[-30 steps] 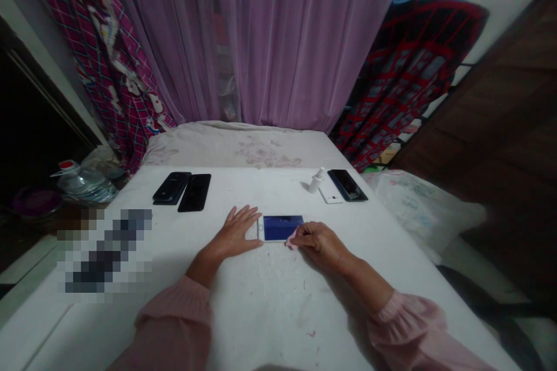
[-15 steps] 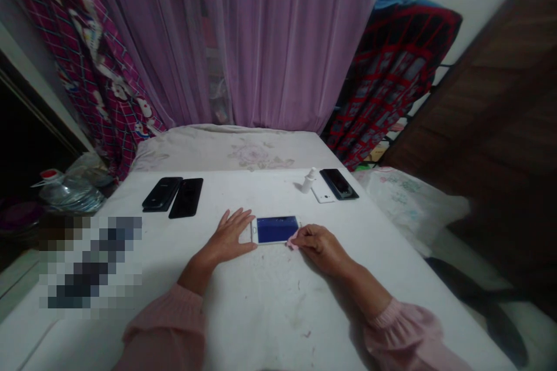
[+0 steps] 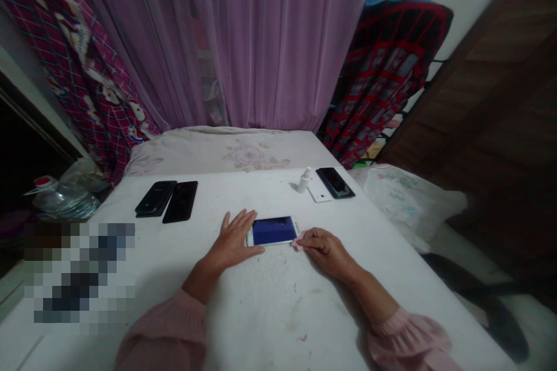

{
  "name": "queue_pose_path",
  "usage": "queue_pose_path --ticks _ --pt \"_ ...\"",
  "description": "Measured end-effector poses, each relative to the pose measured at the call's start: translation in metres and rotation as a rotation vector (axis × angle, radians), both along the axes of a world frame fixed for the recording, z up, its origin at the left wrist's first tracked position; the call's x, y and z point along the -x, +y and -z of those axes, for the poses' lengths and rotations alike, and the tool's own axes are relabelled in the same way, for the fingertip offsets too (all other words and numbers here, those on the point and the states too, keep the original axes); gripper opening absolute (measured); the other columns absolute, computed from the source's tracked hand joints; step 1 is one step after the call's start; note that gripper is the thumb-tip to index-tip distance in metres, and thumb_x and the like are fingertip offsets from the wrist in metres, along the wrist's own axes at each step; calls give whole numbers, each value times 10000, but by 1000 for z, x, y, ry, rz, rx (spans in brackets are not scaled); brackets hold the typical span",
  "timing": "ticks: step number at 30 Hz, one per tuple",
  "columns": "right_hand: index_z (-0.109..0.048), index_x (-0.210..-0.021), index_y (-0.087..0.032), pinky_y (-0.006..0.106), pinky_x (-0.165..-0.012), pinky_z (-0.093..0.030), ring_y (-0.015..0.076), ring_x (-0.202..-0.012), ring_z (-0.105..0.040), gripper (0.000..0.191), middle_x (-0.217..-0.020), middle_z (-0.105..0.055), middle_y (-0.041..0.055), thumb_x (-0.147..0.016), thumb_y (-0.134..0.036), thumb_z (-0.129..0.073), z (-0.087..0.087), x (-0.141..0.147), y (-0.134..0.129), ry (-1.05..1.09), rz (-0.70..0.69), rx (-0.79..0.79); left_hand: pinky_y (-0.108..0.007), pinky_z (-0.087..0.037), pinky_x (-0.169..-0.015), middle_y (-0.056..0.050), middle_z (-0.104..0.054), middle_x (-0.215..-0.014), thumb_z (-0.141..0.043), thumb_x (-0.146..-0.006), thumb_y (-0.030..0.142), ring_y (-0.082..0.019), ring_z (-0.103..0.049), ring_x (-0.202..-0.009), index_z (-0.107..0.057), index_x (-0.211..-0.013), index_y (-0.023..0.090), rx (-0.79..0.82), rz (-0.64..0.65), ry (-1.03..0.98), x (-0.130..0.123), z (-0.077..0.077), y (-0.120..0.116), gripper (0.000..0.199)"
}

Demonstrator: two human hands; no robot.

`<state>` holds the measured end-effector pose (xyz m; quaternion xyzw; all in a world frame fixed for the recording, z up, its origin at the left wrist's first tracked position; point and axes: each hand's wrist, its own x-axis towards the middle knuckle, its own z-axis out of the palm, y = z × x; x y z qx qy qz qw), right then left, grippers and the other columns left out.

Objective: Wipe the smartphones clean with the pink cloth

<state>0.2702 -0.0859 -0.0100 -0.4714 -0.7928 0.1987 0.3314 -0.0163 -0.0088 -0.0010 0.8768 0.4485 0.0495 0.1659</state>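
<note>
A white phone (image 3: 274,231) with a dark blue screen lies face up and sideways on the white table. My left hand (image 3: 235,240) is at its left end, fingers spread, with the thumb along the near edge and the fingertips by the far edge. In my right hand (image 3: 324,249) a small pink cloth (image 3: 298,242) is pinched between the fingers; it touches the phone's near right corner. Behind my right hand stand a small white spray bottle (image 3: 304,180) and, beside it, another white phone (image 3: 319,190).
Dark phones (image 3: 156,198) and a black phone (image 3: 180,202) lie at the table's left. Another dark phone (image 3: 335,182) is at the back right. A plastic bag (image 3: 395,197) hangs by the right edge. Part of the left side is pixelated.
My right hand and the pink cloth have shifted slightly right along the phone's near corner. My left hand's fingers reach a little further over the phone's left end. The view has turned slightly.
</note>
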Motion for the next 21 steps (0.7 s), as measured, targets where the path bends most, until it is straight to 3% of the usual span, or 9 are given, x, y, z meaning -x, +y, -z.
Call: queue_pose_path --ticks 4,9,15,21 --pt "-744 -1011 -294 274 -768 -508 155 -852 -660 246 -914 -713 48 -930 -273 -513 -1 1 4 18 29 66 -563 8 -1158 -87 -367 -1518 -521 -858 575 -277 -233 -1435 -315 -1455 231 7 38 -28 -5 5 2 719" --pt "-765 -919 -301 283 -762 -498 175 -853 -653 213 -887 -718 28 -866 -229 -572 -5 5 18 -46 175 150 -545 -10 -1165 -103 -367 -1516 -511 -868 550 -272 -236 -1434 -299 -1460 210 -2 49 -45 -2 10 5 715" --pt "-768 -880 -279 253 -737 -494 162 -810 -662 181 -860 -722 13 -829 -222 -604 -11 3 32 7 197 283 -530 -13 -1171 -102 -352 -1524 -510 -873 532 -269 -220 -1439 -286 -1466 209 -4 55 -47 -2 12 5 711" --pt "-767 -914 -306 254 -729 -468 168 -838 -642 183 -852 -708 9 -823 -214 -637 -8 15 53 -165 308 139 -507 -15 -1176 -93 -339 -1532 -521 -863 515 -253 -196 -1447 -287 -1463 211 34 50 -22 -3 5 4 713"
